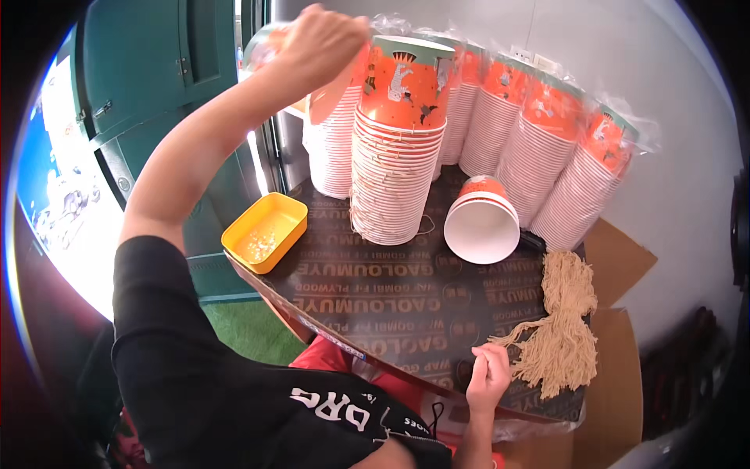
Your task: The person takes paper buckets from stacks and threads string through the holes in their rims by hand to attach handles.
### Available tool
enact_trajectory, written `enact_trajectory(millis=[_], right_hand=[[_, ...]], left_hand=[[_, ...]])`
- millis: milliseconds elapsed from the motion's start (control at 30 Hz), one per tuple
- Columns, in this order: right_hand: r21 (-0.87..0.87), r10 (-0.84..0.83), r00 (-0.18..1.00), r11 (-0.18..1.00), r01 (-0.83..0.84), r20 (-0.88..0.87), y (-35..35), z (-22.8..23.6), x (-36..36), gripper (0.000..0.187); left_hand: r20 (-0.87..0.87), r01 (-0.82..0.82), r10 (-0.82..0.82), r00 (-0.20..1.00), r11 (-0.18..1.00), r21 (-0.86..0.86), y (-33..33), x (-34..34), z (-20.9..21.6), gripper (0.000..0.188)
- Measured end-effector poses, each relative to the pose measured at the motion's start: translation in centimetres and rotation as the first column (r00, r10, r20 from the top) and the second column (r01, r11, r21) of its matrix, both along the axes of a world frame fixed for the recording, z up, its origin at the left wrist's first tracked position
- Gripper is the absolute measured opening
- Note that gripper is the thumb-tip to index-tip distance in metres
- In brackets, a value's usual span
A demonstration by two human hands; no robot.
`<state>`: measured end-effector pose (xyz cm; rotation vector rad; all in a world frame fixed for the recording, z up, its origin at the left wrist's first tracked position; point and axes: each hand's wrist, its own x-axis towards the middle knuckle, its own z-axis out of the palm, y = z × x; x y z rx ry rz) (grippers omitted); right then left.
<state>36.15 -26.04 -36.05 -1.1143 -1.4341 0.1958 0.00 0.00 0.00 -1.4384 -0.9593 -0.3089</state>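
Note:
My left hand point(320, 43) is raised high at the back left, its fingers closed around an orange paper cup point(337, 87) at the top of a stack; the hand is blurred. A tall unwrapped stack of orange and white paper cups point(394, 168) stands just right of it on the dark printed board point(375, 301). Near the board's front edge my right hand point(488, 377) pinches strands at the lower end of a bundle of tan strings point(564, 328). A single cup point(482, 220) lies on its side, mouth toward me, between the stack and the strings.
Several cup stacks wrapped in clear plastic point(539, 148) lean along the back wall. A yellow shallow tray point(266, 230) sits at the board's left corner. A cardboard box point(617, 375) is under the board's right side, and a green cabinet point(148, 70) stands at left.

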Motion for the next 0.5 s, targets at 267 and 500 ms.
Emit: enact_trajectory(millis=[267, 500], right_hand=[[-0.071, -0.039, 0.999, 0.997, 0.037, -0.034, -0.3, -1.3, 1.0, 0.013], [-0.094, -0.016, 0.986, 0.995, 0.032, 0.163, -1.8, 1.8, -0.4, 0.018]], left_hand=[[-0.111, 0.151, -0.156, 0.981, 0.987, -0.058, 2.9, 12.3, 2.4, 0.011], [0.023, 0.164, -0.162, 0.987, 0.978, -0.128, 6.3, 16.1, 0.8, 0.015]])
